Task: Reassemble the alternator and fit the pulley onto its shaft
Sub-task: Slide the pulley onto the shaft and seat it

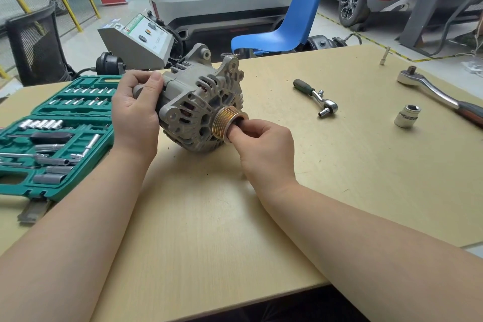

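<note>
The grey alternator (198,97) lies on its side on the wooden table (235,217), its front face turned toward me. A brass-coloured grooved pulley (224,120) sits on the front of it, over the shaft. My left hand (136,110) grips the rear end of the alternator body. My right hand (261,144) has its thumb and fingertips curled at the open face of the pulley; what they pinch inside it is hidden.
An open green socket set case (52,136) lies at the left. A small ratchet (317,97), a loose chrome socket (406,115), a large ratchet (433,91) and a small extension bit (384,56) lie on the right of the table. A blue chair (287,21) stands behind.
</note>
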Tool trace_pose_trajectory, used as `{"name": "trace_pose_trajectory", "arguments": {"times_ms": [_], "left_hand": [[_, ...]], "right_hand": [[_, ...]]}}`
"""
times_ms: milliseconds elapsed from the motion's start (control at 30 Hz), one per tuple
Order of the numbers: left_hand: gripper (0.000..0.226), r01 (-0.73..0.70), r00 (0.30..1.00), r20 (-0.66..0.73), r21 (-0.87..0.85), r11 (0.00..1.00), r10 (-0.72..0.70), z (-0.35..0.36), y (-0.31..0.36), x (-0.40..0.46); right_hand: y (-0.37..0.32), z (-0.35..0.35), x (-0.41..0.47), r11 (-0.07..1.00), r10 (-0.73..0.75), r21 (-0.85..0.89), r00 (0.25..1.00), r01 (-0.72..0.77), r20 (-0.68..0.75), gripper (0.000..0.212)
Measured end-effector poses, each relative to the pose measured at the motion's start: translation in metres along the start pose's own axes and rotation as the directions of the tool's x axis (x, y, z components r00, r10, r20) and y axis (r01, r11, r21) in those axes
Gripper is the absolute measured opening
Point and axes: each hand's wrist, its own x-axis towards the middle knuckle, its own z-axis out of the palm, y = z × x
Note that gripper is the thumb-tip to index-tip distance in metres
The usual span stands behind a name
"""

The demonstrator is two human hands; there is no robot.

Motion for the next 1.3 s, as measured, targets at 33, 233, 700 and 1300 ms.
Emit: {"name": "trace_pose_trajectory", "arguments": {"times_ms": [33,233,700,1300], "left_hand": [[0.011,0.004,1.0,0.001,-0.004,1.0,-0.004,0.0,0.0,0.0],[0.009,0.025,1.0,0.011,-0.051,0.998,-0.025,0.0,0.001,-0.002],[0.012,0.122,0.992,0.048,-0.155,0.98,-0.115,0.005,0.002,-0.008],[0.05,0.201,0.979,0.065,-0.14,0.969,-0.194,0.008,0.002,-0.01]], "right_hand": [[0.001,0.0,0.0,1.0,0.0,-0.014,1.0,0.0,-0.003,0.022],[0.001,0.001,0.001,0.999,-0.006,-0.047,1.0,0.005,-0.006,0.023],[-0.001,-0.003,0.004,0.986,-0.05,-0.156,0.999,0.051,0.011,0.02],[-0.004,-0.004,0.004,0.984,-0.066,-0.164,0.998,0.064,-0.007,0.019]]}}
